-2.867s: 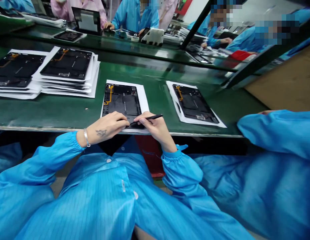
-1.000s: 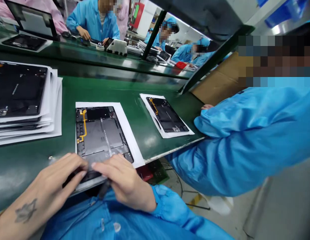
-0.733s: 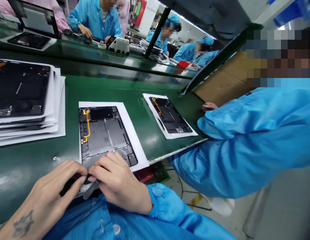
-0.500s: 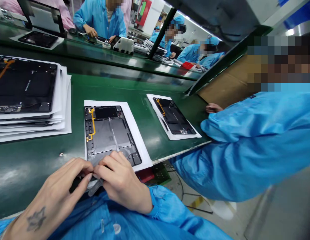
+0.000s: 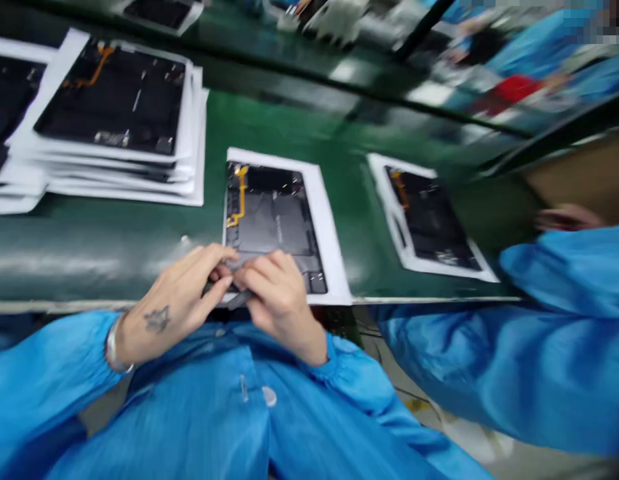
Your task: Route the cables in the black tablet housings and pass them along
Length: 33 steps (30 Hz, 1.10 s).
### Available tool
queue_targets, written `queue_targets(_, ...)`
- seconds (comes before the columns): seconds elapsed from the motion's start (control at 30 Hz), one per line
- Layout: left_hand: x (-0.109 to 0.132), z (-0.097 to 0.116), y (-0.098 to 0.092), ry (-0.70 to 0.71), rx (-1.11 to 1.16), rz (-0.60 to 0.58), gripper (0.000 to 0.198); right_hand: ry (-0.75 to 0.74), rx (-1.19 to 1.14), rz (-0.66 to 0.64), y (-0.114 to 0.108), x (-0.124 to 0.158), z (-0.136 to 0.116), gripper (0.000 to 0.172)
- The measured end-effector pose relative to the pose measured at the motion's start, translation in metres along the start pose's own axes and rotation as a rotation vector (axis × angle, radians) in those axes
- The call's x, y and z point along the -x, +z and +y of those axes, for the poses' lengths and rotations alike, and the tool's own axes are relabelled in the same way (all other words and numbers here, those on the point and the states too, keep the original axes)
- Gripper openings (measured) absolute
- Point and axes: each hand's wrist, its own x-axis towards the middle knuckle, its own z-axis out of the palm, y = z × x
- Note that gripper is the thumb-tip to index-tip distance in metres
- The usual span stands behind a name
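Blue sleeves fill the nearest part of the view, and from them the left hand (image 5: 176, 297) and right hand (image 5: 279, 303) meet at the near edge of the green bench (image 5: 104, 243). The right grip is closed around a slim dark tool (image 5: 238, 300), whose end pokes out just under its fingers toward the left hand. The left grip is curled, its fingertips touching those of the right; motion blur hides whether it grasps anything. A metal bracelet (image 5: 112, 343) sits at the left wrist.

Directly beyond both grips lies the opened tablet (image 5: 272, 217), its near edge under the fingertips. It rests on a white sheet (image 5: 332, 267) that reaches the bench edge. Off to the right of the right grip, a second tablet (image 5: 429, 220) lies on its own sheet, with a co-worker's sleeve (image 5: 564, 273) and a co-worker's hand (image 5: 564, 217) beside it. Farther back, beyond the left grip, stands a stack (image 5: 114, 100) of tablets on sheets.
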Motion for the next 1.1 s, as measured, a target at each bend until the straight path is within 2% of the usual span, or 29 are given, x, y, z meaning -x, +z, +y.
queue_targets(0.07, 0.003, 0.001, -0.005, -0.029, -0.011, 0.044, 0.024, 0.027, -0.052, 0.015, 0.002, 0.000, 0.002, 0.021)
queue_targets(0.17, 0.008, 0.002, -0.012, -0.073, -0.042, 0.110, 0.009, 0.058, -0.103, 0.053, 0.004, 0.000, 0.004, 0.020)
queue_targets(0.3, 0.012, 0.005, -0.014, -0.070, -0.038, 0.144, 0.007, 0.053, -0.113, 0.093, 0.004, -0.001, 0.002, 0.019)
queue_targets(0.6, 0.002, 0.003, -0.002, 0.063, 0.032, 0.145, 0.010, 0.034, -0.131, 0.118, 0.003, -0.001, 0.002, 0.015)
queue_targets(1.1, -0.006, 0.009, -0.003, 0.091, -0.039, 0.091, 0.005, 0.027, -0.207, 0.129, 0.002, -0.001, 0.004, 0.017)
